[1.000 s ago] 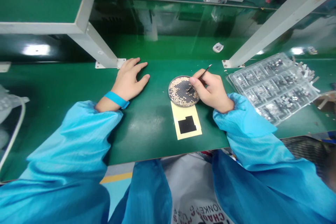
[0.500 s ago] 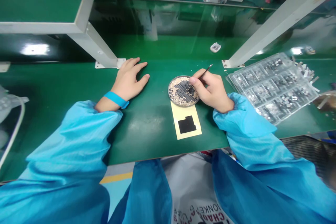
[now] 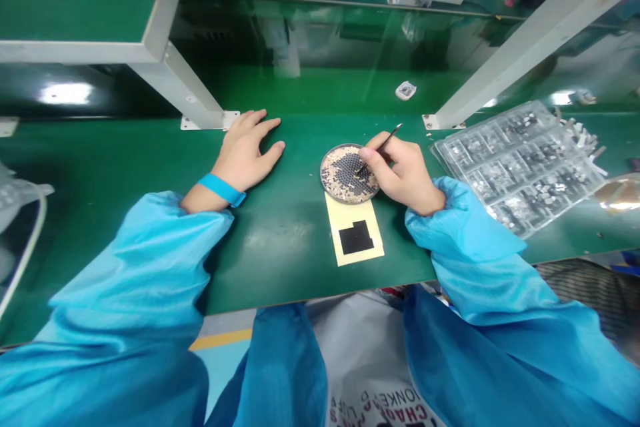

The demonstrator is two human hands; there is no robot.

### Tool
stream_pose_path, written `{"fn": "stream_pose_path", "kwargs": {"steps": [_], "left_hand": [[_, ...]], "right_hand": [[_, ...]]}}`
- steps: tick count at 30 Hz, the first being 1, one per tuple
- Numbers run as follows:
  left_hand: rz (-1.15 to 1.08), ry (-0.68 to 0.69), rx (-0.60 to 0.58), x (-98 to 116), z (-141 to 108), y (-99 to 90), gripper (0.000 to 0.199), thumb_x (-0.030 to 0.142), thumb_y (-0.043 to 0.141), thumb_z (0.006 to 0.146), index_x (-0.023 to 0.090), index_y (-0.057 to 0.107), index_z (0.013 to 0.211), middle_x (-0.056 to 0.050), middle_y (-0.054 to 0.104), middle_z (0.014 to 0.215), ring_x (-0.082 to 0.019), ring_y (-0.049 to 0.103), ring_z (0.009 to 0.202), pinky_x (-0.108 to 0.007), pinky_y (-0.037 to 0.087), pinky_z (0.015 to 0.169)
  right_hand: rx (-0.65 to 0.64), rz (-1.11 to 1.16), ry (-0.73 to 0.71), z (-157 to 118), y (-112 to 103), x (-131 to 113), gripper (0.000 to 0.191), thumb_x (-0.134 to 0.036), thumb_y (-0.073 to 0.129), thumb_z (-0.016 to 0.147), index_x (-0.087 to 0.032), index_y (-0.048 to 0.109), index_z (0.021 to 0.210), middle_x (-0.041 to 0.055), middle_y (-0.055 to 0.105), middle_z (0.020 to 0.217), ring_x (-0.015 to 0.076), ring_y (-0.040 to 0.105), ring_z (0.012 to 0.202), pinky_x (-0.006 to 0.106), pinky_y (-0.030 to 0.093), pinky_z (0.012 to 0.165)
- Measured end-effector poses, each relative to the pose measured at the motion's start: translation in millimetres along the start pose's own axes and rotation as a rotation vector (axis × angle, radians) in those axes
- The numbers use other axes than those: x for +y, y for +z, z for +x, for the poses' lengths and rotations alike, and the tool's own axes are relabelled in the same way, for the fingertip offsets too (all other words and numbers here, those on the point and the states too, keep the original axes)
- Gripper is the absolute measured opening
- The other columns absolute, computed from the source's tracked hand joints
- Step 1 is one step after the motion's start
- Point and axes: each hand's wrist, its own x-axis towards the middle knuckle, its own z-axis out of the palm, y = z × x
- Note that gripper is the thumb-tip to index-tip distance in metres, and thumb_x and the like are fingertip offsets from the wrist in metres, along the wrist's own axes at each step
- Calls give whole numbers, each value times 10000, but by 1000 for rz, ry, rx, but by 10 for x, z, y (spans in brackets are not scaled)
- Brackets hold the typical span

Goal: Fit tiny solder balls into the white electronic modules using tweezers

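Your right hand pinches tweezers, tips lowered into the small components on the round dish, which rests on the green bench mat at the top edge of a cream card; your left hand lies open, flat, holding nothing

Tweezers: tips too small to tell among the parts in the round dish. Right hand hides the dish's right edge. Pieces in the clear blister tray too small to identify. Printed bag cut off by bottom edge, lettering partial.
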Motion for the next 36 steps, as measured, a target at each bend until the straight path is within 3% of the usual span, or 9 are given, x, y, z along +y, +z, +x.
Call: {"fn": "stream_pose_path", "kwargs": {"steps": [36], "left_hand": [[2, -5, 6, 5, -6, 1, 600, 529, 496, 951, 210, 596, 1449, -109, 488, 1578, -323, 398, 1496, -559, 286, 1267]], "right_hand": [[10, -20, 1, -7, 3, 7, 267, -396, 585, 1028, -178, 624, 879, -10, 593, 704, 97, 507, 600, 258, 408, 589]]}}
